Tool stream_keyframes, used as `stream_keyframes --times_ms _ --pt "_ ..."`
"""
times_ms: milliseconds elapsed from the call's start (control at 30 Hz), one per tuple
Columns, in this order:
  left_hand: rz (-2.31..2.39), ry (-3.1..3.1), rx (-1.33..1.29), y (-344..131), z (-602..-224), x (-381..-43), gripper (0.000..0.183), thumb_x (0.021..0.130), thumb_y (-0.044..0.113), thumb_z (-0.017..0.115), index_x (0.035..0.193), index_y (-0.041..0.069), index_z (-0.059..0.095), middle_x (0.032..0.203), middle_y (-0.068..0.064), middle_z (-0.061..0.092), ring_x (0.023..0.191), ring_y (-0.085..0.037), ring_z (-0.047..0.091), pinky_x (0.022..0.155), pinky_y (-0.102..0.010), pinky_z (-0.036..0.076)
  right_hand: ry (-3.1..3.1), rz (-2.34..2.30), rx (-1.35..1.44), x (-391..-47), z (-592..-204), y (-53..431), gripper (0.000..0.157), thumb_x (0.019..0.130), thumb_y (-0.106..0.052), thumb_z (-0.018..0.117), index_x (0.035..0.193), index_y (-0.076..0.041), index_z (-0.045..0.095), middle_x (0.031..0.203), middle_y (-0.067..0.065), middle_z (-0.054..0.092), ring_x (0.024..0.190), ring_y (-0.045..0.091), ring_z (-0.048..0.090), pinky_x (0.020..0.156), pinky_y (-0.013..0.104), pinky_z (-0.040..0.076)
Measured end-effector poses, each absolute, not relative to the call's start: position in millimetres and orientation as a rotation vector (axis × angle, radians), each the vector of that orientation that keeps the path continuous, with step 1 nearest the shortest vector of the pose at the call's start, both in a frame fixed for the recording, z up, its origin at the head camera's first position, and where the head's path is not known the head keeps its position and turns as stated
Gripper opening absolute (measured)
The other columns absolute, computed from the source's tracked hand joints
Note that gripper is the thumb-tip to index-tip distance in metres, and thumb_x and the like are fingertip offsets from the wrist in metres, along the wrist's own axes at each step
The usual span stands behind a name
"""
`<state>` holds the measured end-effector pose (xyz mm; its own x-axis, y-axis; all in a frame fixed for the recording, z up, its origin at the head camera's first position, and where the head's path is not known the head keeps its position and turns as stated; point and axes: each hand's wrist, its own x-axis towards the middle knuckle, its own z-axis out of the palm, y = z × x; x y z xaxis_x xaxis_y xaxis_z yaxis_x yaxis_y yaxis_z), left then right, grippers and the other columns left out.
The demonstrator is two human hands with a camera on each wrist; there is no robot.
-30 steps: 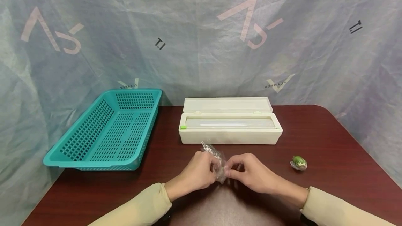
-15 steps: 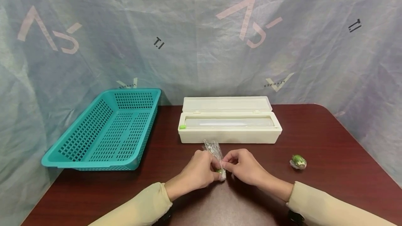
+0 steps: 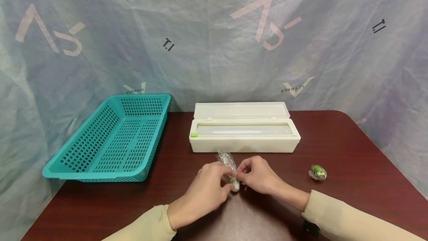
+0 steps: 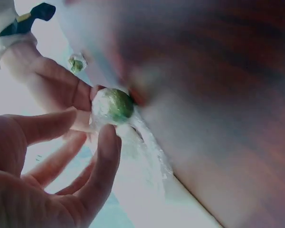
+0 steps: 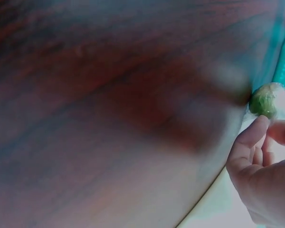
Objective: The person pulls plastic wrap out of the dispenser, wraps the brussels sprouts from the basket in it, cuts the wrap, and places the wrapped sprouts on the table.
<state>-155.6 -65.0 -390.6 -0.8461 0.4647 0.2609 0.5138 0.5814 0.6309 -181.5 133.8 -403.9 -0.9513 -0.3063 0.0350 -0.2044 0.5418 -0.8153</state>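
Note:
A small round green vegetable, like a Brussels sprout [image 4: 118, 105], sits in crumpled clear plastic wrap [image 3: 226, 160] at the middle of the table. My right hand [image 3: 259, 176] pinches the wrap against the vegetable's right side, thumb and forefinger together. From the left, my left hand [image 3: 208, 187] reaches in, its fingers spread and slightly bent beside the vegetable. In the left wrist view a gap shows between its thumb and fingers, and one fingertip is close to the wrap; whether it touches cannot be told. The wrap's loose tail trails toward the white box.
A white plastic-wrap dispenser box [image 3: 245, 144] stands behind the hands, lid raised, with a green slider at its left. At left is a teal perforated basket [image 3: 142, 176]. Another wrapped green vegetable [image 3: 318, 172] lies at right on the dark red table [image 3: 344, 140]. A grey curtain [image 3: 207, 66] hangs behind.
My left hand's fingers have loosened from the bundle and spread. My right hand has shifted slightly away from me and left, still pinching the wrap; more of the vegetable shows.

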Motion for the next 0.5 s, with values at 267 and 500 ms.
stream_keyframes --times_ms 267,500 --pt "-1.173 -2.783 -0.814 -60.5 -394.7 -158.5 0.013 0.086 0.009 0.087 0.097 0.016 0.086 0.062 0.016 0.065 0.058 0.005 0.055 0.054 -0.021 0.047 2.630 -1.382 -0.462 -185.1 -404.0 134.0 0.010 0.088 0.000 0.072 0.082 -0.006 0.076 0.067 0.002 0.068 0.058 0.014 0.063 0.052 0.027 0.051" --pt "-1.207 -2.751 -0.793 -57.4 -401.8 -167.3 0.009 0.087 0.005 0.085 0.085 0.015 0.085 0.073 0.014 0.073 0.069 0.003 0.062 0.064 -0.022 0.050 2.575 -1.424 -0.369 -187.8 -401.4 135.4 0.007 0.084 -0.006 0.072 0.082 -0.006 0.078 0.064 0.006 0.068 0.058 0.017 0.065 0.055 0.032 0.055"
